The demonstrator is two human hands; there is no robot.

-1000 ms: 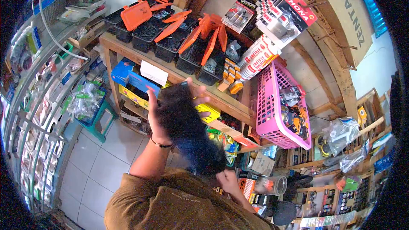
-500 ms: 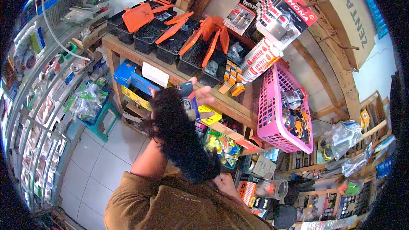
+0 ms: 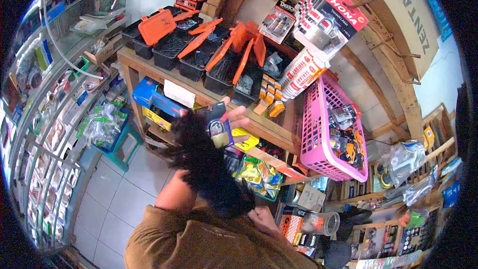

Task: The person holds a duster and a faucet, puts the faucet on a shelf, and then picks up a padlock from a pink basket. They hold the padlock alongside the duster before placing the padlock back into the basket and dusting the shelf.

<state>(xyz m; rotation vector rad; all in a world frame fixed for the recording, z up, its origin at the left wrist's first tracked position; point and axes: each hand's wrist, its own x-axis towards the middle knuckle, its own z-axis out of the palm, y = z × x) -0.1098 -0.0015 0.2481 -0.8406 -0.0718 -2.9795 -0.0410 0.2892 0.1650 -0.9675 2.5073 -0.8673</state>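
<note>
Just in front of the bench (image 3: 276, 132), the left hand (image 3: 237, 115) holds 1 padlock pack (image 3: 217, 126), fingers spread past the pack's edge and thumb hidden, while the right hand (image 3: 262, 218), farther from the bench, appears curled around the lower end of a black duster (image 3: 209, 169). The duster covers part of the pack, so the step in hand is judged to be dusting, though contact cannot be confirmed. A further stroke would call for a steady left hand and light pressure, clear of the bench's edge.
</note>
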